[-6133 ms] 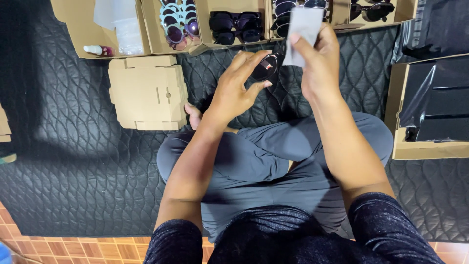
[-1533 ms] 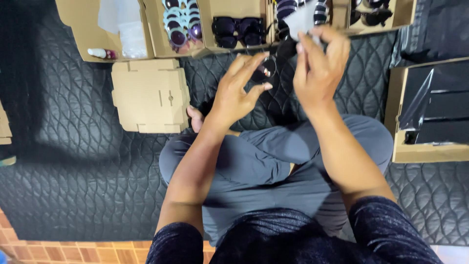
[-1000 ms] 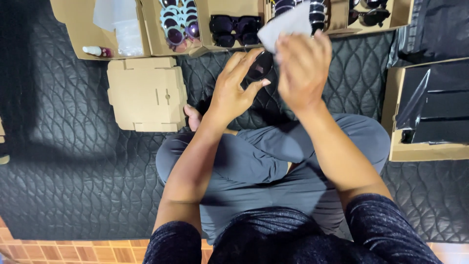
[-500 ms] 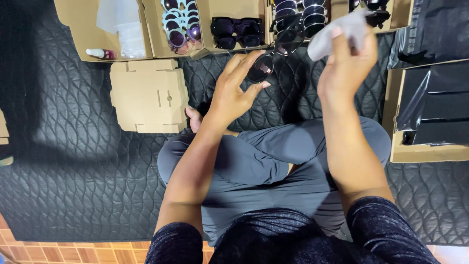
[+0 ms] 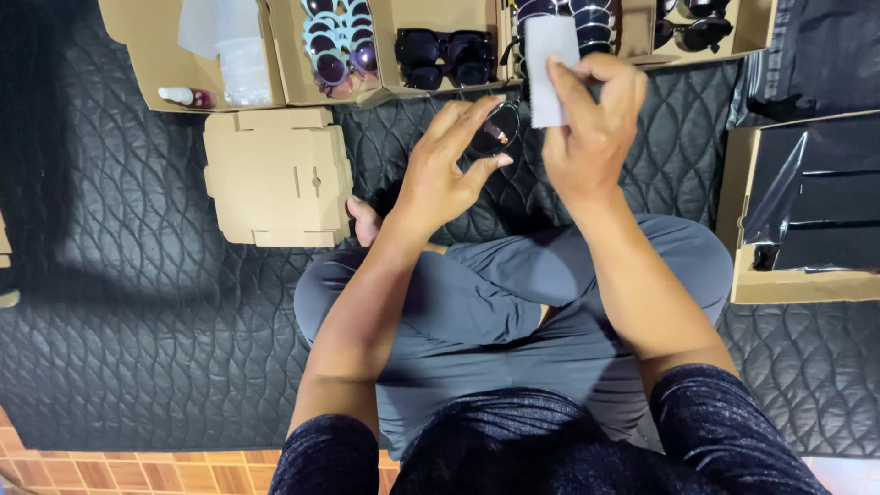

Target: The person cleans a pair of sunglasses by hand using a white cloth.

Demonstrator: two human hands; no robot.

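Observation:
My left hand (image 5: pixel 449 170) holds a pair of dark sunglasses (image 5: pixel 495 128) by the frame, fingers spread around them, above my crossed legs. Just to the right, my right hand (image 5: pixel 591 133) pinches a small pale grey cloth (image 5: pixel 547 69), held upright close to the glasses. Whether cloth and lens touch is not clear.
Open cardboard boxes (image 5: pixel 440 18) full of several sunglasses line the far edge of a black quilted mat (image 5: pixel 137 302). A stack of flat folded cartons (image 5: pixel 275 174) lies at the left. A box with black sleeves (image 5: pixel 807 211) stands at the right. A small spray bottle (image 5: pixel 183 95) lies in the far left box.
My right hand swung out to the right with the cloth half a second ago and has come back beside the sunglasses. The left hand has stayed in place.

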